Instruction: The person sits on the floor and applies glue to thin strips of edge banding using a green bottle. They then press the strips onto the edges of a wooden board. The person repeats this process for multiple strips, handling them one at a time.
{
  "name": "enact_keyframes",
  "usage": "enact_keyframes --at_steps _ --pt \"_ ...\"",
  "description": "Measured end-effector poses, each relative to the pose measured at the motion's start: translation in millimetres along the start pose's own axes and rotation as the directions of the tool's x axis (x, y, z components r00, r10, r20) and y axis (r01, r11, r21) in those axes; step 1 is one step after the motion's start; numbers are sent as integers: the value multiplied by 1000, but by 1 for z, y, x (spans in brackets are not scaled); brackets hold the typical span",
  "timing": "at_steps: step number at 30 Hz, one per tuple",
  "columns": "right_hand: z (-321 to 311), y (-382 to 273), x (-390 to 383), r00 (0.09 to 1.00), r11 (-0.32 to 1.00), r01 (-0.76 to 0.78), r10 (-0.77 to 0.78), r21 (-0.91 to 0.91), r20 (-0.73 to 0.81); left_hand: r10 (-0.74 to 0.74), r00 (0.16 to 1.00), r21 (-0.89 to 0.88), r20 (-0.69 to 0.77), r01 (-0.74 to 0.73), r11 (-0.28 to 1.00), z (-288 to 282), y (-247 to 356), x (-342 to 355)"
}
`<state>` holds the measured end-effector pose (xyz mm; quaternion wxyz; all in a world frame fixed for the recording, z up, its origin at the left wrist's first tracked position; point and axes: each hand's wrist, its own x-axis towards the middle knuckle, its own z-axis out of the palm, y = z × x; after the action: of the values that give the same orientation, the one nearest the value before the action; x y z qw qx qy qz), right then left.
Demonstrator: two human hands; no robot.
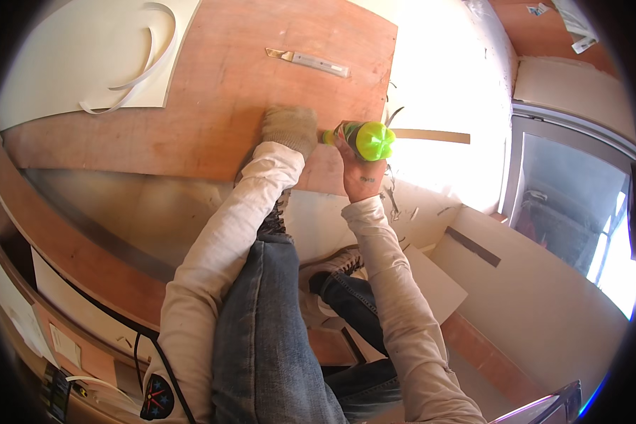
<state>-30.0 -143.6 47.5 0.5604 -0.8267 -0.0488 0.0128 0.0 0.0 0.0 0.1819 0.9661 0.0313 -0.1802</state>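
My right hand, bare, is wrapped around a plastic bottle of bright yellow-green colour with a dark label. The bottle's base faces me and its neck points left toward my other hand. My left hand, in a tan knitted glove, rests over the reddish-brown wooden panel; its fingers are turned away, so their pose is hidden. Beyond both hands a utility knife with a pale handle lies on the panel, its blade out to the left.
A white sheet with curled thin strips covers the panel's far left. A brown strip lies right of the bottle. Dark shavings are scattered near the panel's right edge. A glass door stands at right. My shoes are below.
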Motion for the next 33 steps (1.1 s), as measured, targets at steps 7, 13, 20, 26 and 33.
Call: enact_keyframes --at_steps 7,13,20,26,33 --pt "-38 11 15 971 999 38 -37 -1 -235 111 989 129 -96 -99 987 7 17 4" --pt "-30 12 11 969 995 -14 37 96 -244 283 959 28 7 -283 959 3 20 1" --pt "-23 26 8 972 998 65 -58 24 -229 194 978 117 81 -203 972 -3 24 0" --pt "-56 36 29 914 998 -13 33 54 -404 213 967 59 142 -223 973 6 19 9" --pt "-9 22 13 973 999 14 -4 40 -232 129 986 20 105 -132 991 19 21 13"
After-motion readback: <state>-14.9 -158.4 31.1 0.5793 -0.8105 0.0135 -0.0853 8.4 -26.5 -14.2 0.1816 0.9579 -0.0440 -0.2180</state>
